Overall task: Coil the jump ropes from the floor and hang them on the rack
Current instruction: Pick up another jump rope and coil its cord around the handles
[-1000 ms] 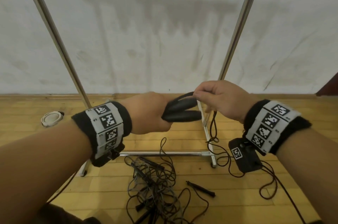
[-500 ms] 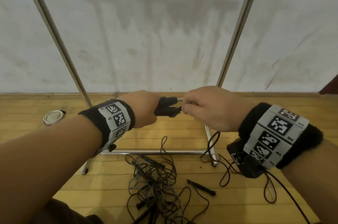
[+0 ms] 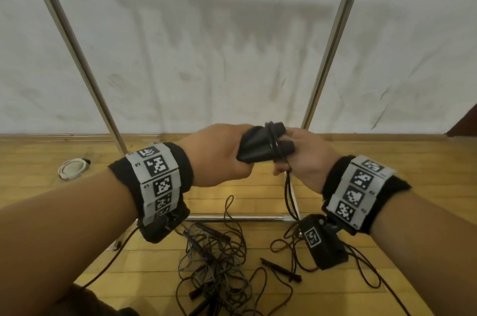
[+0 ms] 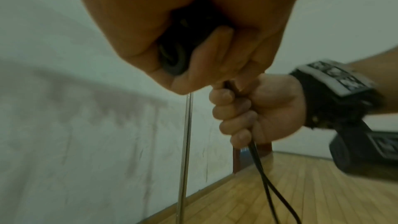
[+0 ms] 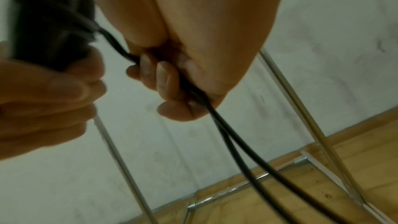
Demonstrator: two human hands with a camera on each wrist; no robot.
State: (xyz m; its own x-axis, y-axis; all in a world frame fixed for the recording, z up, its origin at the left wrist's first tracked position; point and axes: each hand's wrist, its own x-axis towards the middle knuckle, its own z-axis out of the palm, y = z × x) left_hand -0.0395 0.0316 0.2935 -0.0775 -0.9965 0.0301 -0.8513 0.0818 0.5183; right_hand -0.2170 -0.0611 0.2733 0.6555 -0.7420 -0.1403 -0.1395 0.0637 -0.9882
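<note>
My left hand [image 3: 222,158] grips the two black handles [image 3: 260,148] of a jump rope, held together at chest height in front of the rack. A turn of its black cord [image 3: 273,140] lies around the handles. My right hand [image 3: 302,160] grips the doubled cord [image 5: 217,118] just below the handles; two strands [image 3: 289,197] hang from its fist to the floor. In the left wrist view the handle ends [image 4: 172,57] sit inside my left fist, and the right hand's fingers [image 4: 232,110] curl round the cord [image 4: 264,181].
A tangle of several more jump ropes [image 3: 214,261] lies on the wooden floor below my hands, with a loose black handle [image 3: 281,269] beside it. The metal rack's uprights [image 3: 74,52] [image 3: 333,42] and base bar [image 3: 232,218] stand against a white wall. A white coil [image 3: 73,168] lies at left.
The handles have tilted from lying sideways to pointing up and right. My right hand has gone from pinching the cord above the handles to gripping it below them, laying a turn around them.
</note>
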